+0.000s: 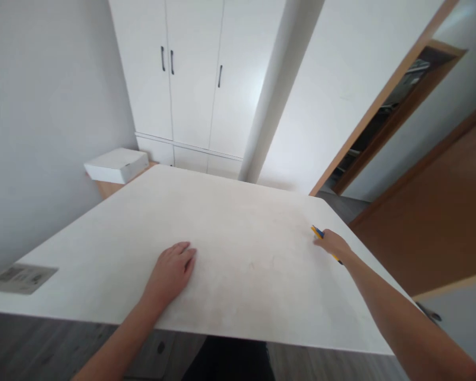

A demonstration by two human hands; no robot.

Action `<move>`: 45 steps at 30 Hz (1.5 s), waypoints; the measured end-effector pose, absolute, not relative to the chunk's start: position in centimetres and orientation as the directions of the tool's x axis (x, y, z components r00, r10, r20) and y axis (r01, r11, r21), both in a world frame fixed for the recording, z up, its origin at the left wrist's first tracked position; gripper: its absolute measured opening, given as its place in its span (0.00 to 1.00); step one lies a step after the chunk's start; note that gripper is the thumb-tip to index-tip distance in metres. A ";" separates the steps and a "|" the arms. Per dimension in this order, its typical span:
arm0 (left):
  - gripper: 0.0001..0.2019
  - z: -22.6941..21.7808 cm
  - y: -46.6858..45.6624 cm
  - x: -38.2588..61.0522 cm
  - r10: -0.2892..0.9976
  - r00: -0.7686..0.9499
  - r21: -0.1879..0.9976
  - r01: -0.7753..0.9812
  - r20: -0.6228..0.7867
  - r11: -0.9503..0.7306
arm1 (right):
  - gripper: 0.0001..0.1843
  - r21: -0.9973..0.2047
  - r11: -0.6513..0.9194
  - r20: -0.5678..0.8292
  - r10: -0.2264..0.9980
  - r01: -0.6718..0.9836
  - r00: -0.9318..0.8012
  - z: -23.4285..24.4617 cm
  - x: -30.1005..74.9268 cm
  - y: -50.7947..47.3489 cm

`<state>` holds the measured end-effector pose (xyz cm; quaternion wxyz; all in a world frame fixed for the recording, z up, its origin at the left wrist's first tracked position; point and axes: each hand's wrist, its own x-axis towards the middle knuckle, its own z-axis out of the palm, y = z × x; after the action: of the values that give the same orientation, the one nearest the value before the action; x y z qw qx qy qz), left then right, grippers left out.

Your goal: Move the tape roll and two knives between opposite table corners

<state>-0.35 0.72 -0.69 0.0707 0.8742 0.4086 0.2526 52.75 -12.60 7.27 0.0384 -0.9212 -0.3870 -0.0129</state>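
Pencils (318, 232) in clenched right hand (333, 243) — long axis far-left to near-right — left hand (173, 269) palm-down, relaxed, on tabletop (238, 217).

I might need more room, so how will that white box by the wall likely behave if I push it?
The white box will probably slide rather than roll, given its flat sides and low, wide shape. Its straight edges suggest it's fairly stiff. I can't see inside, so its weight is uncertain.
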 end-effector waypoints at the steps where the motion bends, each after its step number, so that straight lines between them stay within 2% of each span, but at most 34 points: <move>1: 0.17 -0.4 0.5 -0.3 0.757 0.535 0.340 0.680 0.375 -0.649 | 0.10 -0.080 -0.677 0.017 0.733 0.732 0.680 7.7 50.7 -10.4; 3: 0.16 0.0 0.3 -0.2 0.775 0.523 0.357 0.690 0.355 -0.629 | 0.12 -0.142 -0.613 -0.109 0.790 0.777 0.603 8.7 44.8 -5.4; 4: 0.15 0.2 0.2 -0.2 0.780 0.522 0.365 0.691 0.346 -0.624 | 0.13 -0.181 -0.545 -0.129 0.838 0.819 0.530 9.1 41.1 -2.8; 8: 0.15 0.6 0.0 -0.4 0.789 0.524 0.411 0.674 0.321 -0.614 | 0.17 -0.285 -0.183 -0.113 0.981 0.941 0.157 10.1 24.1 6.5; 11: 0.15 0.8 0.1 -0.6 0.787 0.532 0.438 0.654 0.313 -0.617 | 0.21 -0.293 0.020 -0.092 0.995 0.956 -0.049 9.5 12.6 11.1; 15: 0.12 0.8 0.3 -0.7 0.783 0.518 0.499 0.606 0.344 -0.620 | 0.25 -0.330 0.120 -0.101 0.982 0.936 -0.161 8.2 3.2 14.5; 18: 0.12 0.7 0.4 -0.5 0.786 0.500 0.547 0.569 0.363 -0.614 | 0.29 -0.370 0.109 -0.145 0.974 0.923 -0.174 7.8 1.1 16.0; 20: 0.12 0.7 0.4 -0.5 0.794 0.482 0.555 0.570 0.371 -0.606 | 0.31 -0.392 0.045 -0.141 0.984 0.919 -0.108 7.8 1.3 16.8; 24: 0.10 0.7 0.3 -0.4 0.800 0.470 0.534 0.596 0.372 -0.599 | 0.32 -0.399 -0.075 -0.155 0.988 0.914 0.013 7.7 2.3 18.5; 29: 0.10 0.6 0.3 -0.3 0.797 0.485 0.526 0.600 0.360 -0.603 | 0.33 -0.459 -0.075 -0.204 0.979 0.885 -0.023 6.8 2.9 20.1; 33: 0.10 0.6 0.3 -0.3 0.797 0.500 0.509 0.615 0.339 -0.602 | 0.34 -0.473 -0.206 -0.184 0.974 0.857 0.132 6.4 3.7 20.9; 36: 0.11 0.5 0.4 -0.3 0.791 0.517 0.494 0.620 0.328 -0.610 | 0.36 -0.457 -0.243 -0.202 0.965 0.856 0.166 6.1 4.4 21.5; 41: 0.12 0.6 0.4 -0.4 0.792 0.520 0.497 0.620 0.320 -0.608 | 0.25 -0.471 -0.214 -0.130 0.976 0.856 0.172 4.7 5.1 22.5; 45: 0.11 0.8 0.4 -0.5 0.794 0.527 0.480 0.636 0.301 -0.604 | 0.22 -0.476 -0.209 -0.112 0.978 0.854 0.177 3.8 5.6 22.4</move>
<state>-0.47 0.41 0.84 0.1572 0.8596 0.4161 0.2514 5.62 22.42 3.79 0.1544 -0.7514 -0.6096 0.1997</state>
